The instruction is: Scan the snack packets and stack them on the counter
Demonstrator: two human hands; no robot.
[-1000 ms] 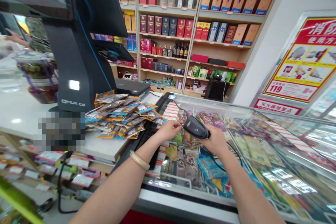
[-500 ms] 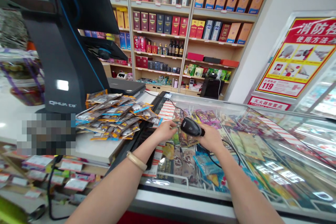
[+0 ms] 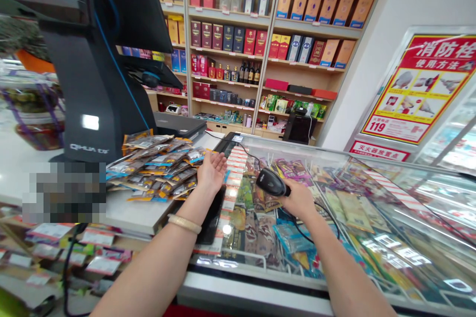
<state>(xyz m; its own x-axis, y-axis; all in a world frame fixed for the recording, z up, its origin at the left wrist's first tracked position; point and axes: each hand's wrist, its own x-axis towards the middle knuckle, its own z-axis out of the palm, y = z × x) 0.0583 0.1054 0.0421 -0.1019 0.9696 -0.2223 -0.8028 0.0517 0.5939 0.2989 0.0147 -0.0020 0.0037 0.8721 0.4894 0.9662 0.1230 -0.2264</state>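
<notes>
Head view — scanner (image 3: 271,181): black, rounded, corded
Right grip (image 3: 299,200): wrapped around scanner
Left grip (image 3: 210,173): spread, palm up — beside packets (image 3: 163,161)
Packets: heaped, orange- and blue-edged

This is a shop. Tall shelves (image 3: 230,16) at the back hold boxes (image 3: 285,1) in neat rows, and some dark bottles (image 3: 249,74) too. Little tags (image 3: 225,12) run along the shelf edges. A big black till (image 3: 92,94) with a screen stands on the white desk (image 3: 128,214), next to a heap of small packets (image 3: 163,163). The right hand (image 3: 299,199) holds a black scanner (image 3: 272,181). Below is a glass case (image 3: 256,281) with lots of bright snack bags (image 3: 292,237) inside.
</notes>
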